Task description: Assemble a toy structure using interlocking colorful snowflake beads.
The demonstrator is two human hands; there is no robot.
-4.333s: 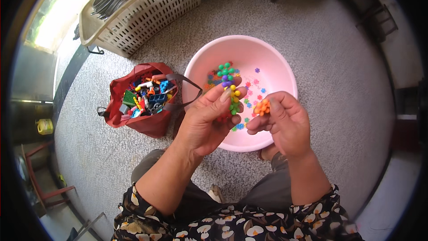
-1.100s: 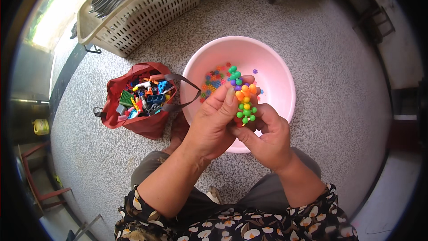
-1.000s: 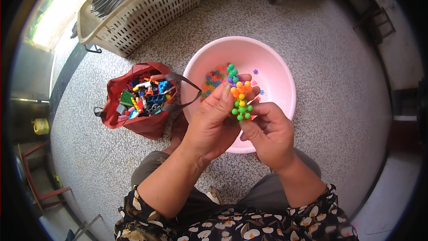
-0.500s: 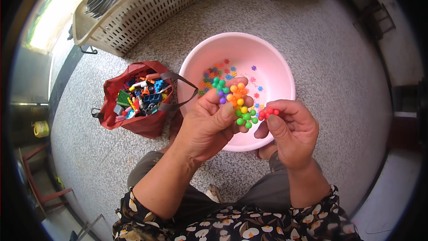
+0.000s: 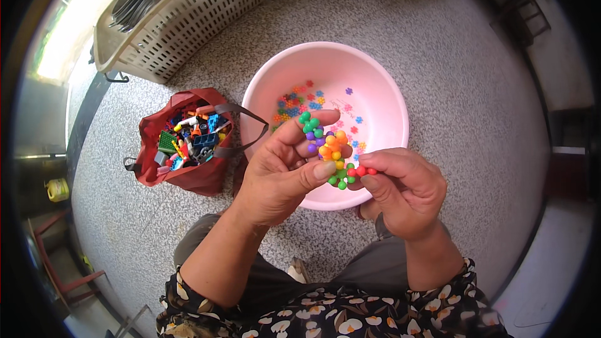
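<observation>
My left hand [image 5: 285,166] is closed on a chain of knobbly plastic linking pieces [image 5: 333,145], dark green at one end, then purple, orange, yellow and bright green. Between my right thumb and forefinger is a red linking piece [image 5: 361,171]. It touches the bright green end of the chain; I cannot tell whether the two are locked together. My right hand [image 5: 407,191] is close beside the left, over the near part of a pink basin [image 5: 263,69]. Inside the basin lie many small flower-shaped pieces [image 5: 294,103], mostly along its left side.
To the left of the basin stands a red fabric bag [image 5: 213,178] full of mixed building bricks, one dark strap reaching over the basin's rim. A cream slatted crate [image 5: 188,31] holds dark items at the far left. A yellow container [image 5: 57,189] is at the left edge.
My right hand has brought the red piece leftward against the bright green end of the chain. The left hand has shifted slightly left, and the whole view has moved a little.
</observation>
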